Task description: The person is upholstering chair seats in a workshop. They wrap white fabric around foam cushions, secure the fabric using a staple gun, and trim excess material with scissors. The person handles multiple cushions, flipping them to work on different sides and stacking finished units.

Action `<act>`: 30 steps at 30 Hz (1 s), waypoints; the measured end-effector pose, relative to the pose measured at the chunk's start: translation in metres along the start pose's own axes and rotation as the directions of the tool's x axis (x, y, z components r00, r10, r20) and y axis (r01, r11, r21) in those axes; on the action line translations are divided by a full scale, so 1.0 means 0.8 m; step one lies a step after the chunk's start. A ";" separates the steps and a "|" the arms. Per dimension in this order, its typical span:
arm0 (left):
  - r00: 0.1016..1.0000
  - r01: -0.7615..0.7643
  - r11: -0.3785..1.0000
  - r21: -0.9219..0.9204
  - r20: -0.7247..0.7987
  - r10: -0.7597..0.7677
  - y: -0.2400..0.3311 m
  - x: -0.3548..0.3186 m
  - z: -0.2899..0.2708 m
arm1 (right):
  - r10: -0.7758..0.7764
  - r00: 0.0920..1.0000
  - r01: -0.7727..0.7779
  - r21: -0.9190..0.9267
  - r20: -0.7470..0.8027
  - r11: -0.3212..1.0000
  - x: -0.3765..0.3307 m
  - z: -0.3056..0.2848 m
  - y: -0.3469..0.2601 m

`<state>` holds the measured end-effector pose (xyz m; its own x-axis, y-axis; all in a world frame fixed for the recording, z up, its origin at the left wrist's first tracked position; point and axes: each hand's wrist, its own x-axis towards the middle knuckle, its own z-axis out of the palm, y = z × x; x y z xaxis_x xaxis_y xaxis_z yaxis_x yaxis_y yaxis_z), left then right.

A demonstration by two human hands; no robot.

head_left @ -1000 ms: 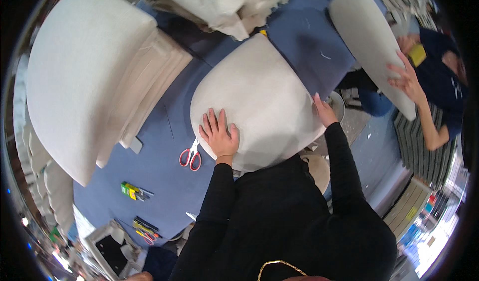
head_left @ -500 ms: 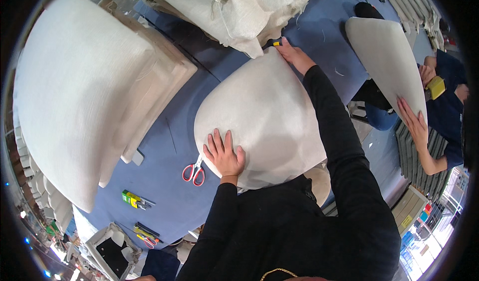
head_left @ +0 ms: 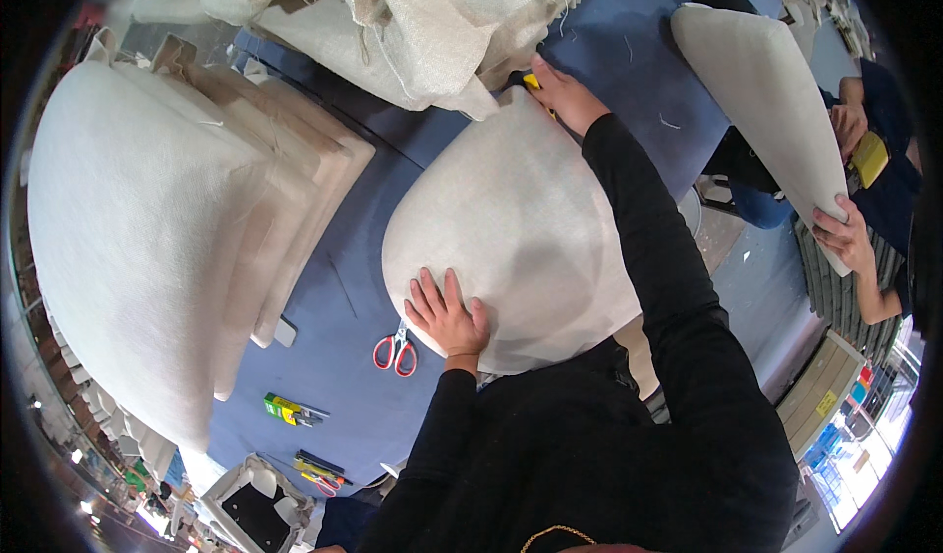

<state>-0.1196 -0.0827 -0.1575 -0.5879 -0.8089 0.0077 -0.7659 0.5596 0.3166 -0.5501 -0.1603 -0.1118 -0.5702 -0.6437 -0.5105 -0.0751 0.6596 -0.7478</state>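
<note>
A cream, cloth-covered curved panel [head_left: 511, 219] lies in front of me on the blue table. Near its lower left edge my left hand [head_left: 450, 317] rests flat on the cloth, fingers spread. My right arm reaches along the panel's right side to its far tip. There my right hand [head_left: 568, 91] is closed round a black and yellow tool [head_left: 531, 81], mostly hidden by the hand, so its exact kind is unclear. Red-handled scissors [head_left: 396, 353] lie beside the panel, left of my left hand, their blades partly under its edge.
Stacked cream panels [head_left: 138, 229] fill the left side. A heap of loose cream fabric [head_left: 413, 32] lies at the far side. Left of me are a green and yellow pack [head_left: 285, 409] and several tools [head_left: 322, 472]. At right, a co-worker holds another panel [head_left: 761, 91] and a yellow tool [head_left: 869, 160].
The view has shifted slightly. My right hand stays at the far tip, with more yellow of the tool showing. My left hand remains flat. The co-worker's near hand now grips their panel's lower end.
</note>
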 end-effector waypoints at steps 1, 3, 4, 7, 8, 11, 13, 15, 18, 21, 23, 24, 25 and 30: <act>1.000 0.000 1.000 0.002 0.000 0.000 -0.001 -0.001 0.001 | 0.033 0.999 -0.034 0.093 0.016 0.995 0.004 0.001 -0.004; 1.000 0.010 1.000 -0.005 0.001 -0.010 -0.001 -0.002 0.002 | 0.067 0.998 -0.067 0.125 0.008 0.990 0.013 0.006 -0.005; 1.000 0.019 1.000 -0.015 0.002 -0.019 -0.001 0.000 0.004 | 0.068 0.997 -0.067 0.066 -0.021 0.996 0.018 0.007 -0.003; 1.000 0.025 0.999 -0.028 -0.004 -0.025 -0.001 0.002 0.003 | 0.071 0.997 -0.067 0.083 -0.041 0.994 0.019 0.015 0.017; 1.000 0.020 0.999 -0.027 -0.007 -0.020 -0.001 0.002 0.002 | 0.071 0.997 -0.066 0.123 -0.041 0.990 0.017 0.015 0.024; 0.999 0.028 0.999 -0.033 -0.018 -0.029 0.000 0.001 0.003 | 0.110 0.994 -0.098 0.480 0.002 0.872 -0.015 0.011 0.001; 1.000 0.025 0.999 -0.031 -0.012 -0.026 -0.001 -0.002 0.003 | 0.137 0.990 -0.131 0.477 0.023 0.869 -0.015 0.000 0.014; 1.000 0.020 0.999 -0.026 -0.008 -0.020 -0.001 -0.002 0.004 | 0.133 0.991 -0.122 0.347 -0.009 0.930 -0.017 -0.001 0.019; 1.000 -0.002 1.000 0.008 0.002 0.002 -0.001 -0.001 0.005 | 0.056 0.995 -0.055 0.024 -0.077 0.998 -0.017 0.003 0.008; 1.000 -0.008 1.000 0.014 0.010 0.008 0.000 -0.003 0.000 | 0.054 0.998 -0.053 -0.030 0.013 0.998 0.006 -0.001 0.020; 1.000 -0.013 1.000 0.005 -0.003 0.013 0.002 0.002 0.001 | 0.109 0.977 -0.113 0.008 0.182 0.994 0.020 -0.007 0.029; 0.999 -0.033 0.999 0.001 -0.006 0.033 0.001 0.004 -0.001 | 0.122 0.976 -0.101 -0.121 0.178 0.987 0.040 -0.005 0.055; 1.000 -0.028 1.000 0.000 -0.010 0.028 0.000 0.001 -0.001 | 0.068 0.976 -0.072 0.009 0.205 0.997 0.041 -0.004 0.052; 1.000 -0.016 1.000 0.000 -0.013 0.016 0.000 0.000 0.002 | -0.177 0.947 0.030 0.473 0.268 0.881 0.009 0.010 0.014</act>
<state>-0.1199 -0.0825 -0.1591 -0.5966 -0.8022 0.0249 -0.7564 0.5724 0.3168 -0.5485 -0.1607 -0.1272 -0.3070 -0.8303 -0.4652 0.3036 0.3778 -0.8747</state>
